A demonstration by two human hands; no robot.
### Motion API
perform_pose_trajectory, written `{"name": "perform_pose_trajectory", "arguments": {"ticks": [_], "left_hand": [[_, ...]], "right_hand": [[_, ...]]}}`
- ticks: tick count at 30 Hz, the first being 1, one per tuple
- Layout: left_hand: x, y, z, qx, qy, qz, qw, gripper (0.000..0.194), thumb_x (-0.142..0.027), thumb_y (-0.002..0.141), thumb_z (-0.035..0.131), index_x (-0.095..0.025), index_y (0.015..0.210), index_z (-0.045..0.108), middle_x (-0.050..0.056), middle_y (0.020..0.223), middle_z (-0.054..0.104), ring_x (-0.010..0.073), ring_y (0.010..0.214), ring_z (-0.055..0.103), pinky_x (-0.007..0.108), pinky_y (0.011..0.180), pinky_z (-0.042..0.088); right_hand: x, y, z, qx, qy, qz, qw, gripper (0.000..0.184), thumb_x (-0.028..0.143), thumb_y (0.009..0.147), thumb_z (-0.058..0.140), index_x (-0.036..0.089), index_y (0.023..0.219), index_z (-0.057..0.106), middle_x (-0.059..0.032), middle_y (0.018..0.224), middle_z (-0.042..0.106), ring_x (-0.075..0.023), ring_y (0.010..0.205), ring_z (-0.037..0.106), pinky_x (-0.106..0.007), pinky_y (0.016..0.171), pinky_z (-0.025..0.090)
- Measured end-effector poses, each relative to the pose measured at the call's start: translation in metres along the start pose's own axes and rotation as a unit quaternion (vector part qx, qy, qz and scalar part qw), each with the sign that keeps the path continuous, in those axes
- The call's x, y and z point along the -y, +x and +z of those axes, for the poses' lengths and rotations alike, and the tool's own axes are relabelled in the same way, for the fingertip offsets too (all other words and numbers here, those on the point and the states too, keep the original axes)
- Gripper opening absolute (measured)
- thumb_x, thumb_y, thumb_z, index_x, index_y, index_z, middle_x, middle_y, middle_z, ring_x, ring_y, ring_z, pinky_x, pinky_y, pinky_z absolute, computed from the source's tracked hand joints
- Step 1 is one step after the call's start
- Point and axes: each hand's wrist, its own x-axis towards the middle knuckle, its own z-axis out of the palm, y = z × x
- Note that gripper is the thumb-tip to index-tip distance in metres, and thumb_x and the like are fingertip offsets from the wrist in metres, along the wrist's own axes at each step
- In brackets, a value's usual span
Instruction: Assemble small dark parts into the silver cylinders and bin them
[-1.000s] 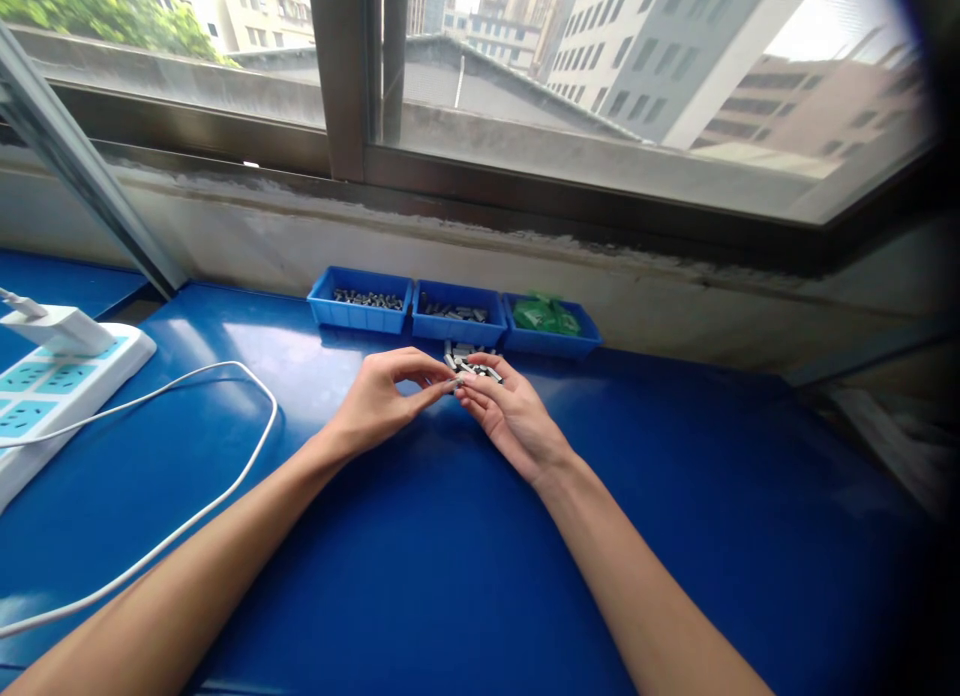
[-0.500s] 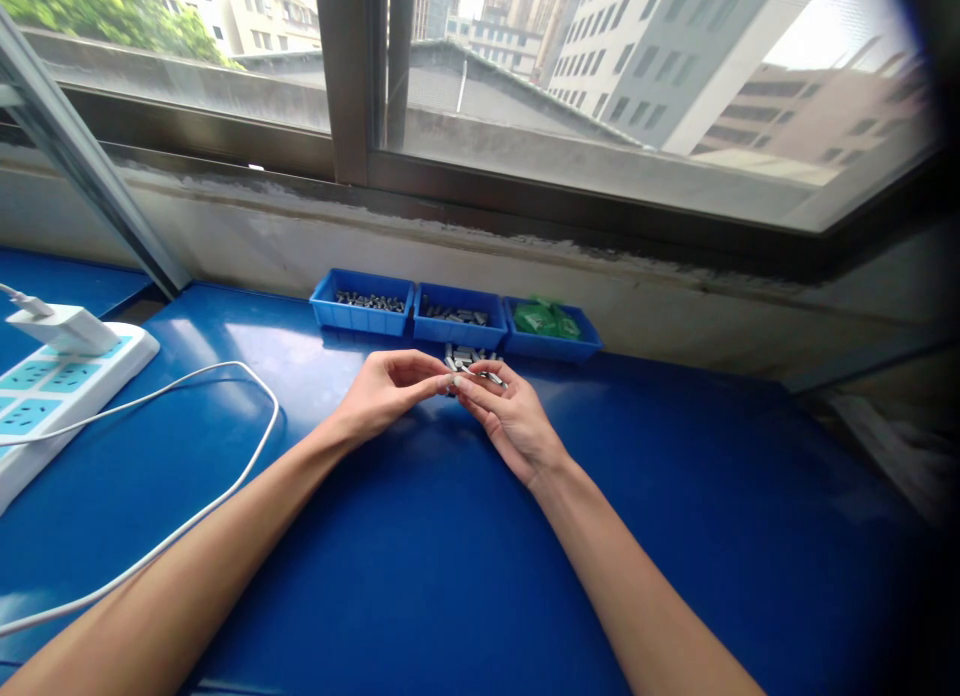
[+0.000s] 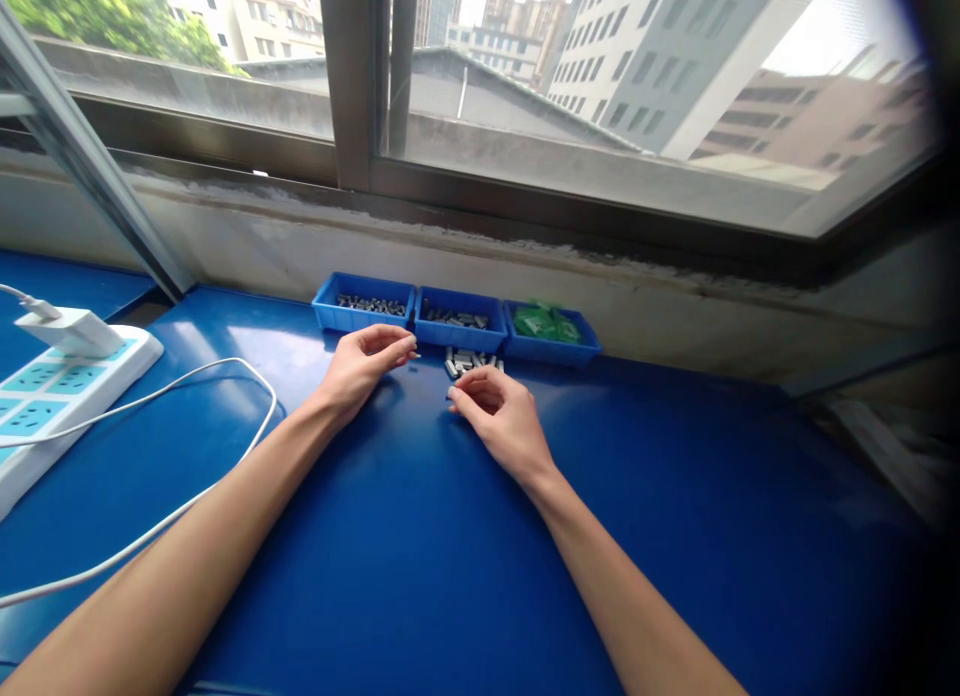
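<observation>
My left hand [image 3: 367, 366] is pinched closed just in front of the left blue bin [image 3: 360, 319]. A tiny light tip shows below its fingertips, too small to name. To the right and slightly nearer, my right hand [image 3: 506, 421] has thumb and fingers pressed together. A small dark speck sits at those fingertips, and I cannot make out what it is. Behind my right hand, a small pile of silvery metal pieces [image 3: 461, 362] lies on the blue table [image 3: 420, 556], partly hidden by the fingers. The hands are apart.
The middle blue bin [image 3: 457, 336] holds grey metal pieces, as does the left one. Green plastic packets [image 3: 547, 323] fill the right bin [image 3: 559, 353]. A white power strip [image 3: 75, 406] with a charger [image 3: 67, 331] and a looping white cable [image 3: 255, 376] lies at left, under my left forearm's side.
My hands, touching at the fingertips before, have separated. The left moved left and slightly away towards the left bin; the right came slightly nearer, uncovering part of the metal pile.
</observation>
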Motion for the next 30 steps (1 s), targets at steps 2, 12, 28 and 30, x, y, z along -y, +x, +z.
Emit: {"name": "perform_pose_trajectory", "arguments": {"ticks": [2, 12, 28, 30], "left_hand": [[0.002, 0.004, -0.006, -0.015, 0.078, 0.007, 0.997, 0.032, -0.042, 0.074, 0.077, -0.015, 0.089, 0.070, 0.006, 0.082, 0.073, 0.0178, 0.076, 0.069, 0.030, 0.074, 0.055], [0.005, 0.001, -0.015, 0.001, 0.483, 0.212, 0.850, 0.029, -0.029, 0.091, 0.054, -0.018, 0.113, 0.070, 0.010, 0.108, 0.069, 0.0245, 0.100, 0.062, 0.038, 0.092, 0.051], [0.009, 0.003, 0.002, 0.038, 0.538, 0.209, 0.815, 0.024, -0.037, 0.090, 0.060, -0.019, 0.104, 0.066, 0.010, 0.102, 0.059, 0.0267, 0.100, 0.057, 0.040, 0.089, 0.050], [0.008, 0.001, 0.006, 0.067, 0.522, 0.218, 0.822, 0.026, -0.038, 0.089, 0.062, -0.020, 0.108, 0.067, 0.009, 0.104, 0.061, 0.0260, 0.101, 0.058, 0.038, 0.088, 0.051]], "right_hand": [[0.002, -0.002, 0.002, 0.004, -0.027, -0.009, 1.000, 0.018, 0.037, 0.081, 0.070, 0.020, 0.084, 0.064, -0.0026, 0.076, 0.071, -0.0178, 0.067, 0.071, -0.029, 0.066, 0.056], [0.001, -0.003, -0.002, -0.012, -0.065, -0.037, 0.997, 0.017, 0.036, 0.084, 0.067, 0.020, 0.086, 0.064, -0.0043, 0.080, 0.072, -0.0172, 0.063, 0.068, -0.028, 0.061, 0.055], [0.001, -0.003, -0.002, 0.006, -0.058, -0.041, 0.997, 0.015, 0.035, 0.085, 0.065, 0.020, 0.089, 0.065, -0.0042, 0.082, 0.072, -0.0175, 0.065, 0.069, -0.030, 0.064, 0.056], [0.001, -0.003, -0.002, 0.007, -0.056, -0.041, 0.998, 0.015, 0.035, 0.086, 0.063, 0.020, 0.089, 0.065, -0.0042, 0.082, 0.071, -0.0177, 0.066, 0.069, -0.029, 0.064, 0.056]]}}
